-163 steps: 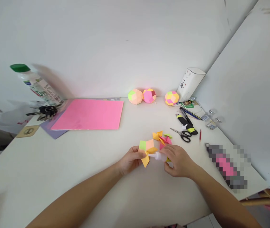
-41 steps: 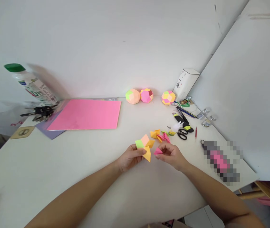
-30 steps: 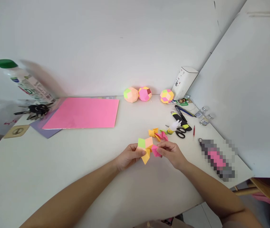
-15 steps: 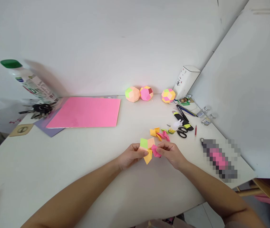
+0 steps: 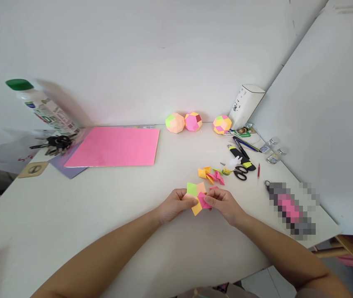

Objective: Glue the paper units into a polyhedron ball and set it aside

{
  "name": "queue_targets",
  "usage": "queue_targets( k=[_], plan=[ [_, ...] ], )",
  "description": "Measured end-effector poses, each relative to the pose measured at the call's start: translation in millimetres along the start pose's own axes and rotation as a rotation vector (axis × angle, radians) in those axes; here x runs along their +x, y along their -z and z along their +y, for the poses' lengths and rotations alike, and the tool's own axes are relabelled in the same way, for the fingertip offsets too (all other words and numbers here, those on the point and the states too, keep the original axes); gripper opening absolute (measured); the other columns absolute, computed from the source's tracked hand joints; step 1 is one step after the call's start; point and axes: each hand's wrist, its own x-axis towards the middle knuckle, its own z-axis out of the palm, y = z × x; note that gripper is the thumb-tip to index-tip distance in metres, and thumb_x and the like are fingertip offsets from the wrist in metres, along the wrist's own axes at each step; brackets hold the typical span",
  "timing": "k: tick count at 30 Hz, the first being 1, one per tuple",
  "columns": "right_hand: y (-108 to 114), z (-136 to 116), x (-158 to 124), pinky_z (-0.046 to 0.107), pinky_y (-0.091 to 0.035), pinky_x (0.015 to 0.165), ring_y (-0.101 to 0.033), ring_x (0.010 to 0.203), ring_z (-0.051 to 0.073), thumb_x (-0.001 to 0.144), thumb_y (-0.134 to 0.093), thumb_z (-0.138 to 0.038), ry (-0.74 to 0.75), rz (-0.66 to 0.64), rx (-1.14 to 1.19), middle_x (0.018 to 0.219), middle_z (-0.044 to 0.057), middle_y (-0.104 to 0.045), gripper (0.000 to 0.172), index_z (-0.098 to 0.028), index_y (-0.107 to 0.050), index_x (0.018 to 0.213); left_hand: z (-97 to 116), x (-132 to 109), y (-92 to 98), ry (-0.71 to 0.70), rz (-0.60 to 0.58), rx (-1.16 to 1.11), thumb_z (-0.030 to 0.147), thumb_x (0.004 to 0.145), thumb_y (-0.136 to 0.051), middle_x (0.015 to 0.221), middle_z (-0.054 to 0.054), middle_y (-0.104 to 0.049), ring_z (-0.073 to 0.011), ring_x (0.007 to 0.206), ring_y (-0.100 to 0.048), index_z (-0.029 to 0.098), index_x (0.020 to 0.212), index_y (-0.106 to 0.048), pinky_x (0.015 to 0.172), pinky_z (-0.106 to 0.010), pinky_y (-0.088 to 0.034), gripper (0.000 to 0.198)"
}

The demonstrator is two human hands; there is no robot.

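Between finger and thumb, my left hand (image 5: 176, 205) pinches a joined group of folded paper units (image 5: 192, 189) in green, peach and yellow. My right hand (image 5: 224, 203) is closed on a pink folded paper unit (image 5: 203, 200), which meets the group's right side. Whether the pink unit is tucked into a pocket cannot be made out. Just beyond my hands lie several loose folded units (image 5: 210, 174), yellow, pink and green. Against the wall sit three finished paper balls, one peach and green (image 5: 175, 123), one mostly pink (image 5: 193, 121), one yellow and pink (image 5: 222, 124).
A pink paper sheet (image 5: 114, 147) lies at the back left, near keys (image 5: 59, 142) and a green-capped bottle (image 5: 47, 109). On the right are scissors (image 5: 241, 173), a utility knife (image 5: 247, 162), small glass jars (image 5: 276, 155), a red pen (image 5: 259, 170) and a white box (image 5: 246, 105).
The pink unit in my right hand has moved left against the joined group and now overlaps its lower right. The whole view has shifted slightly.
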Motion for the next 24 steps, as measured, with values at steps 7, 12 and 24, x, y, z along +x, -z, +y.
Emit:
queue_targets(
  k=[7, 12, 24],
  plan=[
    [-2.2, -0.4, -2.8, 0.028, -0.041, 0.062, -0.047, 0.062, 0.011, 0.068, -0.072, -0.045, 0.022, 0.028, -0.08, 0.065, -0.001, -0.055, 0.031, -0.017, -0.059, 0.066, -1.4, -0.6, -0.7, 0.014, 0.042, -0.01, 0.031, 0.07, -0.072, 0.072, -0.004, -0.065, -0.0168, 0.07, -0.059, 0.012, 0.075, -0.066, 0.07, -0.031, -0.045, 0.02],
    [-2.9, -0.3, -3.6, 0.027, -0.039, 0.061, -0.047, 0.062, 0.01, 0.068, -0.073, -0.043, 0.026, 0.029, -0.108, 0.066, -0.002, -0.054, 0.031, -0.016, -0.058, 0.066, -1.6, -0.3, -0.5, 0.021, 0.035, -0.007, 0.031, 0.07, -0.072, 0.073, -0.005, -0.065, -0.0169, 0.069, -0.059, 0.012, 0.076, -0.067, 0.07, -0.032, -0.045, 0.021],
    [-2.8, 3.0, -4.6, 0.026, -0.037, 0.059, -0.047, 0.063, 0.011, 0.072, -0.069, -0.046, 0.051, 0.02, -0.108, 0.068, -0.001, -0.053, 0.032, -0.017, -0.057, 0.068, -1.2, -0.1, -2.2, 0.037, 0.085, 0.044, 0.034, 0.067, -0.074, 0.068, -0.003, -0.063, -0.0166, 0.066, -0.058, 0.013, 0.072, -0.065, 0.067, -0.031, -0.044, 0.024]
  ],
)
